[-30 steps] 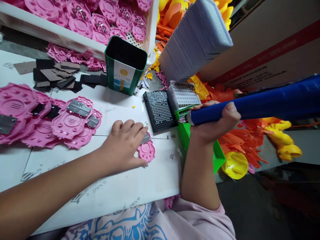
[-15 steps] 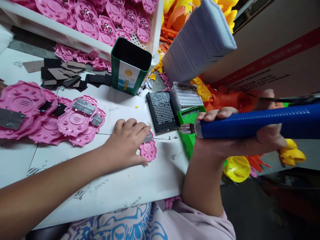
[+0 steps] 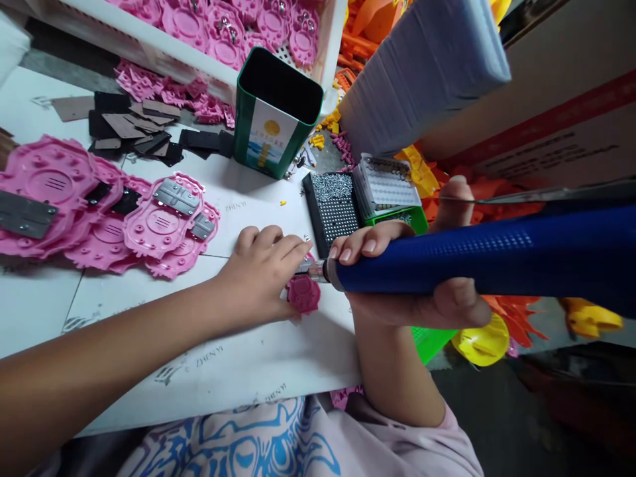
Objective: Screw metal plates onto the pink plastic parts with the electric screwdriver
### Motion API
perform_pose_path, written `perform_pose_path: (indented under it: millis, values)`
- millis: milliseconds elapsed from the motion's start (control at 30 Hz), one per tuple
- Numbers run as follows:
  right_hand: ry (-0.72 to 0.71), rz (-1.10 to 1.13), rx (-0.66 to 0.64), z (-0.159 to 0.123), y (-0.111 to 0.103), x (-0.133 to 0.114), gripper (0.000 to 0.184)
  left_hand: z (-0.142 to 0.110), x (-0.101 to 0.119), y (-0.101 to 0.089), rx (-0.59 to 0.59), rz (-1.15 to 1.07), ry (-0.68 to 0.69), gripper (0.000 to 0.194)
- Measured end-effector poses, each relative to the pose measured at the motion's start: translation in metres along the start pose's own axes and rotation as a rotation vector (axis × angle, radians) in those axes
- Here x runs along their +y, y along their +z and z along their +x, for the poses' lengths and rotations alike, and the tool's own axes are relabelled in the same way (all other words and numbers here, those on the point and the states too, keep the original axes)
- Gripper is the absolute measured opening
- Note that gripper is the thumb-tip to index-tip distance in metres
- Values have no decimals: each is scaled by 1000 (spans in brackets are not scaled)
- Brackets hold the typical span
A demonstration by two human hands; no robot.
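Observation:
My left hand (image 3: pixel 265 275) rests on the white tabletop, its fingers and thumb closed about a small pink plastic plate (image 3: pixel 304 295). A grey metal piece (image 3: pixel 304 265) lies on that plate, partly hidden by my fingers. In my right hand (image 3: pixel 377 245) is a blue electric screwdriver (image 3: pixel 447 255), held level with its tip pointing left. The tip reaches the metal piece; whether it touches a screw I cannot make out. Just behind stands a black screw tray (image 3: pixel 334 212) full of small screws.
Pink plates with metal covers (image 3: pixel 163 218) lie overlapped at left. Behind them are dark flat pieces (image 3: pixel 129 129) and a green tin (image 3: pixel 275 119). A white crate (image 3: pixel 332 50) holds more pink parts. White stacked sheets (image 3: pixel 422 79) and a cardboard box (image 3: pixel 566 112) stand at right.
My right hand has brought the screwdriver left, and its tip has come from beside the screw tray to the metal piece on the pink plate. My left hand stays on the plate.

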State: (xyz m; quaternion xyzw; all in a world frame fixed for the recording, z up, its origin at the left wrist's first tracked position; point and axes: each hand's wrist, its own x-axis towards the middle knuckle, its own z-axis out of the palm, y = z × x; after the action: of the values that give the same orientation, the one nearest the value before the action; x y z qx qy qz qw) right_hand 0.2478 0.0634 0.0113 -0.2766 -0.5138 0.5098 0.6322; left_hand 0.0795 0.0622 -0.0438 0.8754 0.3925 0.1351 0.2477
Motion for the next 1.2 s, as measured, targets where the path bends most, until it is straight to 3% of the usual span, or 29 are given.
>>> perform_pose_path:
  millis: [233, 500, 667, 767, 933, 1000, 1133, 1200]
  values:
    - [-15, -38, 23, 0, 1, 1, 32, 0, 1, -1, -13, 5, -6, 89]
    - [-107, -108, 41, -1, 9, 9, 45, 1, 3, -1, 8, -15, -19, 71]
    - [-62, -145, 41, -3, 10, 4, 50, 0, 3, 1, 11, -39, -16, 64]
    - [-72, -127, 18, -1, 7, 3, 45, 1, 2, -3, -27, -57, -29, 74]
    - [-146, -58, 33, 1, 0, 4, 38, 5, -8, -27, -217, -195, -46, 105]
    - [-119, -59, 47, 2, -2, 2, 41, 5, -15, -39, -213, -246, -53, 90]
    - [-82, -26, 66, 5, -4, -7, 41, 3, -23, -52, -166, -193, -25, 25]
    - [-85, -13, 66, 6, -4, -9, 47, 2, -24, -53, -209, -127, -18, 11]
